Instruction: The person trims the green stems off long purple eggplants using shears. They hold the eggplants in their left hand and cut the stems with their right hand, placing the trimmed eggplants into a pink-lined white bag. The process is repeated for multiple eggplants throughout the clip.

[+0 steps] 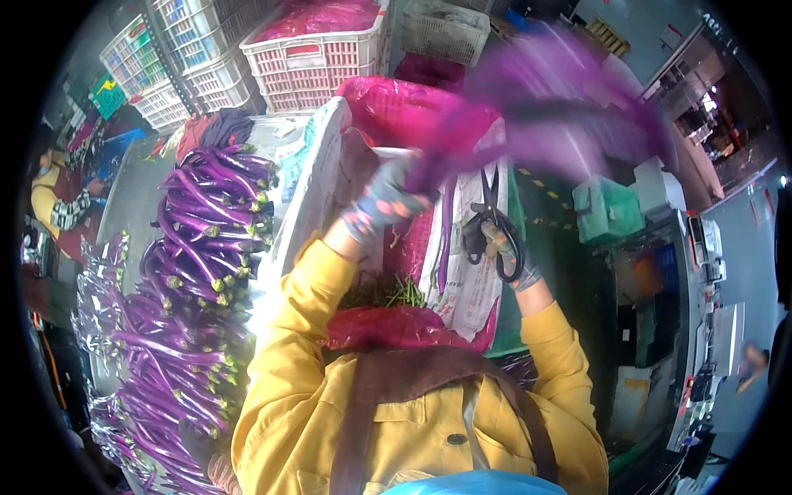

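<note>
My left hand (393, 192), in a patterned glove, grips the gathered end of a purple plastic sheet or bag (544, 99). The sheet spreads to the upper right and is blurred by motion. In my right hand (510, 247), also gloved, is a pair of black-handled scissors (490, 185) with the blades pointing away from me. Between my arms stands a crate lined with white sacking (322, 179) and pinkish-red plastic (396, 102). One long purple eggplant (446, 241) lies along its right side, and green stems (405, 292) lie at its near end.
Piled eggplants (204, 247) cover much of the table (133, 204) at left. Another person's gloved hand (197, 440) is by the near pile. White crates (315, 62) are stacked behind. A green-wrapped box (606, 210) stands at right, and a co-worker (52, 198) is far left.
</note>
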A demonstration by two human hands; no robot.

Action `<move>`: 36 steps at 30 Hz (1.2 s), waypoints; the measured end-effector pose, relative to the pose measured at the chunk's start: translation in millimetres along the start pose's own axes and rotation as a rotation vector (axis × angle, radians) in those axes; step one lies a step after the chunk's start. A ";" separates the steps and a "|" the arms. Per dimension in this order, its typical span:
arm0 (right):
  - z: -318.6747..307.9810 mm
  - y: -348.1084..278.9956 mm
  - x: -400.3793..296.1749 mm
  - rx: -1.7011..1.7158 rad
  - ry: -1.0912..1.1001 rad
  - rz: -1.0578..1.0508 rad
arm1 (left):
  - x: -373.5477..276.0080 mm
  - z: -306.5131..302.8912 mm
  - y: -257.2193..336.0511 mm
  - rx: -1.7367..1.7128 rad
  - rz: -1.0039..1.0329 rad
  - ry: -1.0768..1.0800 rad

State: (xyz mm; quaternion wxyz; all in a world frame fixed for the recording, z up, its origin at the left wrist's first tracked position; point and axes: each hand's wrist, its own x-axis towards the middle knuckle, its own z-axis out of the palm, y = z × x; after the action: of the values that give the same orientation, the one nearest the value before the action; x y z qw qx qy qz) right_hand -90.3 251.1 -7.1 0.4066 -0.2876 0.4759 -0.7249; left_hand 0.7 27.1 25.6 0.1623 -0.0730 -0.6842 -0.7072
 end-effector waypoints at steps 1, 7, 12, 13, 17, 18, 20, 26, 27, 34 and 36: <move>7.8 -1.3 -4.6 -0.122 0.139 0.062 | 4.3 -13.0 5.3 0.059 0.035 -0.038; -11.3 8.0 -12.3 0.390 -0.102 0.208 | -0.3 -47.4 -7.9 -1.007 0.223 -0.258; 8.6 -1.0 19.8 0.459 -0.214 0.221 | -8.4 -33.7 -0.6 -1.195 0.205 -0.134; 5.2 -2.3 24.5 0.464 -0.200 0.263 | -13.4 -39.9 -7.6 -1.226 0.174 -0.107; 2.3 -15.5 31.7 0.507 -0.290 0.287 | -23.8 -52.0 -28.3 -1.151 0.181 0.092; -5.7 -16.5 31.1 0.570 -0.282 0.368 | -20.9 -49.4 -32.9 -1.167 0.158 0.104; -18.3 -19.0 29.6 0.649 -0.307 0.578 | -21.0 -51.9 -34.8 -1.185 0.110 0.109; -1.0 -39.1 -0.4 -0.097 -0.272 0.534 | -27.5 -58.1 -44.4 -1.356 0.115 -0.040; -0.4 -40.4 -2.0 -0.092 -0.263 0.595 | -29.5 -55.6 -37.2 -1.354 0.084 -0.009; 13.6 -52.3 41.0 -0.944 -0.869 0.612 | -21.8 -42.3 -31.0 -1.386 0.024 -0.041; 13.6 -51.3 50.2 -0.871 -0.929 0.662 | -18.7 -37.8 -28.3 -1.401 0.008 -0.065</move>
State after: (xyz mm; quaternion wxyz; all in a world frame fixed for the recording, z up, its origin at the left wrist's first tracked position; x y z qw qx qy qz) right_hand -120.9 212.7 46.9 0.6140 -0.5433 0.5619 -0.1103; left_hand 13.4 -7.6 -9.2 0.0591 -0.1838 -0.0713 -0.9786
